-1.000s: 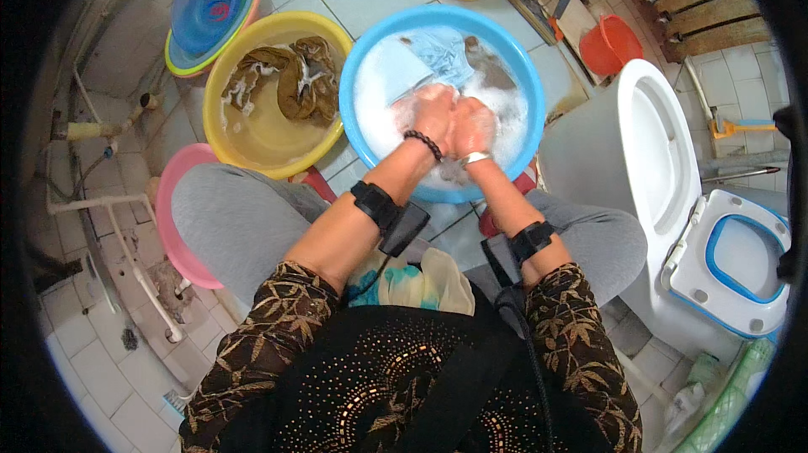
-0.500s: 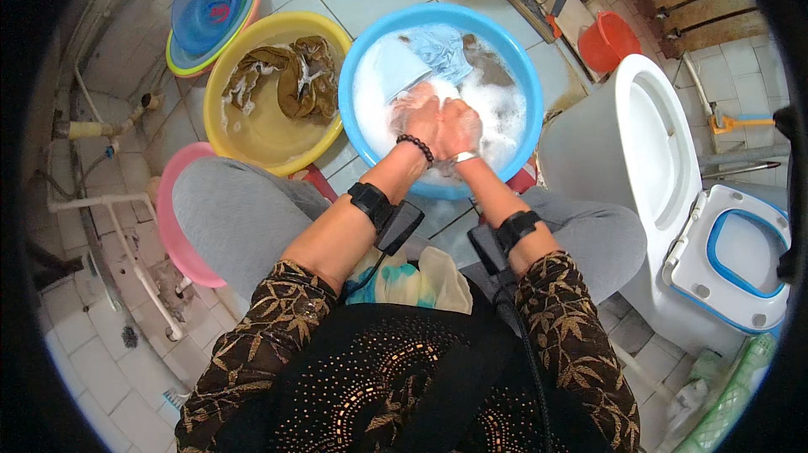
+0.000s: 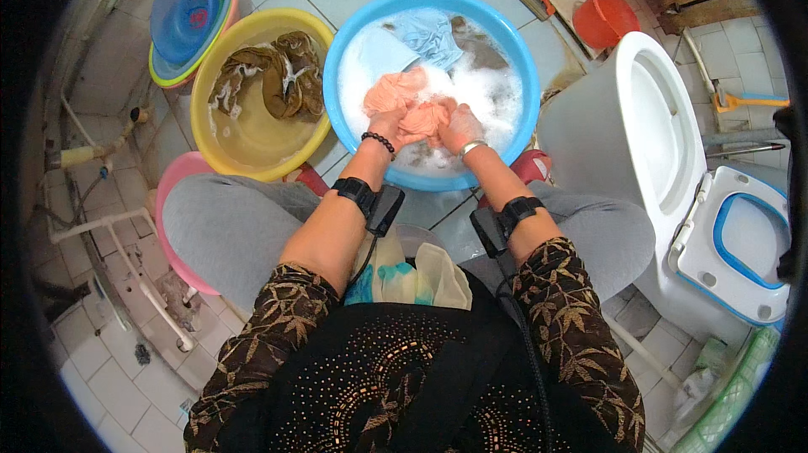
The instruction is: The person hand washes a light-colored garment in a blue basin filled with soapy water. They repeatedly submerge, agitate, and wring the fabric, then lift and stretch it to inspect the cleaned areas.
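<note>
My left hand (image 3: pixel 386 125) and my right hand (image 3: pixel 462 128) are close together inside a round blue basin (image 3: pixel 528 120) of sudsy water. Between them they grip a wet, bunched salmon-pink cloth (image 3: pixel 423 119), fingers closed on its near edge. Part of this cloth spreads toward the basin's middle; its exact kind does not show. A light blue cloth (image 3: pixel 431 37) lies in the far part of the same water, beside thick white foam (image 3: pixel 497 99). To the left stands a yellow basin (image 3: pixel 200 116), where a soaked brown cloth (image 3: pixel 286 78) sits in cloudy water.
Stacked basins (image 3: pixel 181 15) lean at the far left, and a pink basin (image 3: pixel 171 192) is by my left knee. On the right are a white toilet (image 3: pixel 665 141) and a white seat with a blue ring (image 3: pixel 741 242). A red bucket (image 3: pixel 606 18) stands farther back.
My hands have moved slightly apart from their pressed-together position in the foam. The salmon-pink cloth now shows plainly between them. The view has shifted a little.
</note>
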Available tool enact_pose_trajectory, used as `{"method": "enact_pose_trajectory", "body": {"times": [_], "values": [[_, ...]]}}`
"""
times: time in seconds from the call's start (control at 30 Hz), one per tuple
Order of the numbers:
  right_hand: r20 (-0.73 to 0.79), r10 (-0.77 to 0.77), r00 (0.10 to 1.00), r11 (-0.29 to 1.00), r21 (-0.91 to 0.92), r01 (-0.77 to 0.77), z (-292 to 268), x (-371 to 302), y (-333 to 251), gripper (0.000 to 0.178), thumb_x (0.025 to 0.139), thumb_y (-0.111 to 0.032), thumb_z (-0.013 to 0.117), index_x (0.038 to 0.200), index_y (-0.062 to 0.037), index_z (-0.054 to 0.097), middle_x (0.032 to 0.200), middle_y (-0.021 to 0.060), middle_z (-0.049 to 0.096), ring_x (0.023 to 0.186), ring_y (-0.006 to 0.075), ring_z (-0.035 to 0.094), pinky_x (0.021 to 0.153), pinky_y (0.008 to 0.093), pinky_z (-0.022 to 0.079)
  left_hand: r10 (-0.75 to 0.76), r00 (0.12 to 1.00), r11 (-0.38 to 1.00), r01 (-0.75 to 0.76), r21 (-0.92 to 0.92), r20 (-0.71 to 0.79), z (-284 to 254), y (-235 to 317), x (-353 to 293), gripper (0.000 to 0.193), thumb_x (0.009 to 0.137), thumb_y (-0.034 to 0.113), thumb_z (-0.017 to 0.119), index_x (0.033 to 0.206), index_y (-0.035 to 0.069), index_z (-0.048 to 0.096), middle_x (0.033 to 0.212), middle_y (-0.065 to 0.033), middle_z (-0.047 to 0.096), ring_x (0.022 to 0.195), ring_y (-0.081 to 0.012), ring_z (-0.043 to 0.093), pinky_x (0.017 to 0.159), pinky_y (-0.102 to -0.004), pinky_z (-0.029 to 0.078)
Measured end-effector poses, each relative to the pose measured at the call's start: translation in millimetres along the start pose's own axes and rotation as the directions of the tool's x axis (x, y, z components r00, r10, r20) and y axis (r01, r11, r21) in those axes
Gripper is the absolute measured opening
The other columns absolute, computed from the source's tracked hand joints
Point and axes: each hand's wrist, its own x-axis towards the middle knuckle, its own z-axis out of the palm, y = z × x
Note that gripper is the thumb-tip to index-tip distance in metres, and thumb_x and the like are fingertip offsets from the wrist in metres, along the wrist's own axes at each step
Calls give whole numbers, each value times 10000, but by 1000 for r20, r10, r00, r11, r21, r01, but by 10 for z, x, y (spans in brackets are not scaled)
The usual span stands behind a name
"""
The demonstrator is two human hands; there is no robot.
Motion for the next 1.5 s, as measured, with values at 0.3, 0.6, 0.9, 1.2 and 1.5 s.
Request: {"method": "enact_pose_trajectory", "body": {"times": [0.3,0.6,0.9,1.2,1.5], "values": [[428,133,894,855,-505,115,330,543,121,377,745,-253,622,1085,-90,607,1051,117,634,988,263,602,811,389,492,34,980,999,-38,-19,-194,-37,-265,348,196,890,47,494,1052,-60,511,1020,-158,572,878,-264,601,736,-393,554],[509,63,859,830,-504,238,217,665,133,332,769,-275,610,1047,-95,585,1033,121,638,989,258,603,785,363,497,69,956,997,-62,34,-285,-148,-371,673,238,892,161,542,1062,-5,541,1028,-105,593,886,-236,589,702,-373,517],[-43,-255,966,948,185,259,-368,-88,-516,283,788,-308,572,977,-98,561,908,142,650,903,276,615,732,379,505,92,989,991,-79,-108,117,178,-100,352,346,910,284,477,1166,54,516,1137,-93,578,967,-242,571,801,-379,497],[15,-301,954,874,-396,282,-766,-212,-910,293,782,-318,540,998,-136,620,868,136,655,790,269,649,691,379,515,242,958,970,-234,-70,155,460,-30,126,232,906,161,446,1082,32,525,974,-124,608,861,-253,592,705,-362,517],[-114,147,983,966,230,-118,-542,-123,-627,340,843,-327,489,1094,-108,559,921,161,652,862,339,625,777,414,488,95,974,995,-89,-39,203,656,-44,-243,310,976,197,337,1178,18,489,1123,-135,579,993,-258,580,856,-371,495]]}}
